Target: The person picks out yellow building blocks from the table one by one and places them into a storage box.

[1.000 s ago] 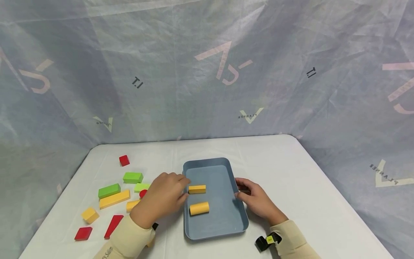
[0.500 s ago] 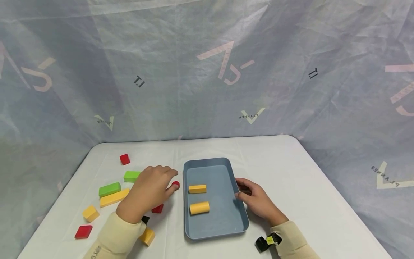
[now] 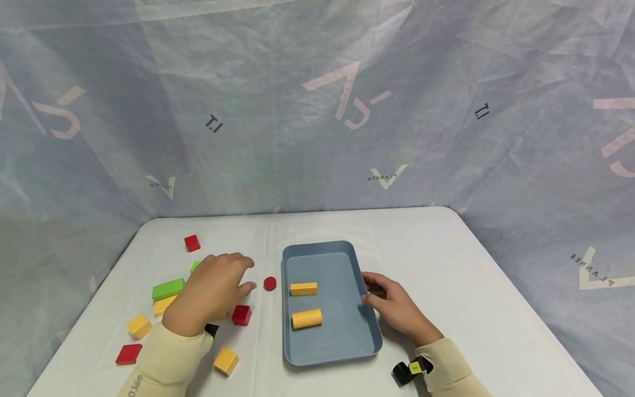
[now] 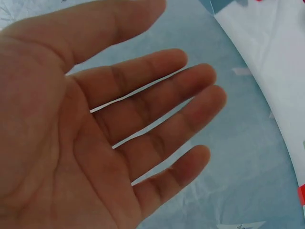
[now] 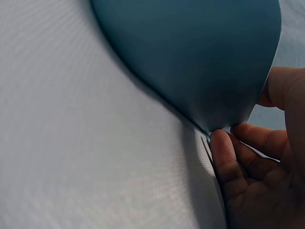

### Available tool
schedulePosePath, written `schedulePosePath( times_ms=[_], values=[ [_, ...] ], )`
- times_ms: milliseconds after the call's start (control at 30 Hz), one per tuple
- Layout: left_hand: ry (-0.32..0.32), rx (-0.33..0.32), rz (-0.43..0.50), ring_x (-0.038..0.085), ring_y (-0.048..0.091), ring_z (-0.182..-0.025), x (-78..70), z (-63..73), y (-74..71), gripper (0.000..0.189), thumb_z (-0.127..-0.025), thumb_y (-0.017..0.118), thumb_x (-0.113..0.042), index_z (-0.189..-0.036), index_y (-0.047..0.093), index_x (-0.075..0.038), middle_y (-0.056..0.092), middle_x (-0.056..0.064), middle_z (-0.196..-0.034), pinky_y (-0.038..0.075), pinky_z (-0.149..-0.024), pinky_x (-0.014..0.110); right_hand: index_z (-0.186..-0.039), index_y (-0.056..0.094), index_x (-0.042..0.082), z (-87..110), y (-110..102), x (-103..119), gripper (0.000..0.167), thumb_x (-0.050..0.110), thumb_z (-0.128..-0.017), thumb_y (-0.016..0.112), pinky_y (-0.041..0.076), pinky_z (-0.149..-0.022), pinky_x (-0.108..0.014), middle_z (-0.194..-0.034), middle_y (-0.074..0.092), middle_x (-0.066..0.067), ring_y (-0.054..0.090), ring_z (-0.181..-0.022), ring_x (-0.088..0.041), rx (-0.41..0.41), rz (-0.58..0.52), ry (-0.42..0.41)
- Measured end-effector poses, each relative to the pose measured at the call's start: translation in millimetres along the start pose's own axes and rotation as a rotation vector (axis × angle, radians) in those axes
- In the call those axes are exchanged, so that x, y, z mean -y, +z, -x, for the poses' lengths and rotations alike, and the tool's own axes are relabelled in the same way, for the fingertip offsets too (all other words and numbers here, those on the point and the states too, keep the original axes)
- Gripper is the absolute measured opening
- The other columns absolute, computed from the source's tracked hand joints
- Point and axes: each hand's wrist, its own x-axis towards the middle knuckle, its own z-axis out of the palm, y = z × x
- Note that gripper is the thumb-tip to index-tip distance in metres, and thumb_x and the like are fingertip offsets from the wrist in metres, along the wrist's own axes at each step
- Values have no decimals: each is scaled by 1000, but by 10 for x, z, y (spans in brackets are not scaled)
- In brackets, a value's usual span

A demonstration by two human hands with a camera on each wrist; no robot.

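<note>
Blue-grey tray (image 3: 342, 337), one, lies between the two hands in the head view. Its right wall is gripped by the right hand (image 3: 394, 307), thumb at the rim, fingers outside and partly hidden. Left of that thumb, inside: two yellow pieces, one rectangular block (image 3: 303, 289), one cylinder (image 3: 307, 318). Left hand (image 3: 210, 286) is released, fingers apart, grasping nothing.

Ten pieces show outside. Red, four: disc (image 3: 270, 283) just right of the left thumb; near cube (image 3: 241, 315) below that thumb; far cube (image 3: 192, 243) beyond the knuckles; flat block (image 3: 129, 354) left of the sleeve. Green, two: long block (image 3: 168, 289) left of the fingers; another piece (image 3: 195, 266), mostly covered by them. Yellow, four: half-covered bar (image 3: 165, 305), left cube (image 3: 139, 326), lower block (image 3: 226, 361), and a sliver (image 3: 219, 316) beneath the hand, shape indeterminable.

Left wrist view: five digits, thumb cut by the top edge; red fragments at the borders unidentifiable.

Right wrist view: tray wall cropped above; three fingertips against it, thumb tip concealed behind the rim.
</note>
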Motion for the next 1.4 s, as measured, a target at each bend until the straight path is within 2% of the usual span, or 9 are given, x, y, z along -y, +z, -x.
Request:
schedulePosePath(
  times_ms=[267,500,800,1033,1167,1400],
  values=[
    [-17,-20,11,29,72,-99,112,52,-48,42,-85,85,-26,-121,74,-8,74,8,-118,56,-90,54,-147,56,11,3,46,-5,56,17,-94,71,53,-99,-33,-136,66,-8,64,-121,-22,5,-22,10],
    [-47,-53,-4,30,72,-97,328,170,-42,42,-83,87,-24,-118,74,-5,74,10,-115,57,-87,54,-147,56,11,12,53,3,56,17,-94,72,53,-100,-35,-136,66,-8,64,-122,-22,5,-22,17],
    [-116,-43,25,29,70,-93,623,296,57,38,-81,87,-20,-114,75,-5,74,11,-110,57,-81,54,-147,55,11,-9,-2,1,56,18,-94,71,53,-100,-34,-136,66,-8,64,-121,-22,-4,6,6],
    [-131,-35,24,25,66,-81,755,331,148,42,-78,89,-21,-113,75,-2,71,9,-98,58,-75,52,-147,56,12,9,5,3,55,18,-94,71,53,-100,-34,-137,65,-7,64,-122,-22,-9,-6,20],
    [-148,-40,6,26,67,-81,820,366,199,41,-78,88,-19,-113,75,-2,70,8,-96,59,-76,53,-147,56,11,6,5,2,56,18,-94,72,53,-100,-34,-138,65,-8,64,-122,-22,-7,-9,11],
    [-174,12,10,24,65,-78,917,415,280,37,-77,87,-16,-110,76,-2,68,9,-91,58,-73,51,-147,56,11,8,3,7,55,17,-94,71,53,-99,-32,-137,65,-8,64,-121,-22,-10,0,8]
  ],
)
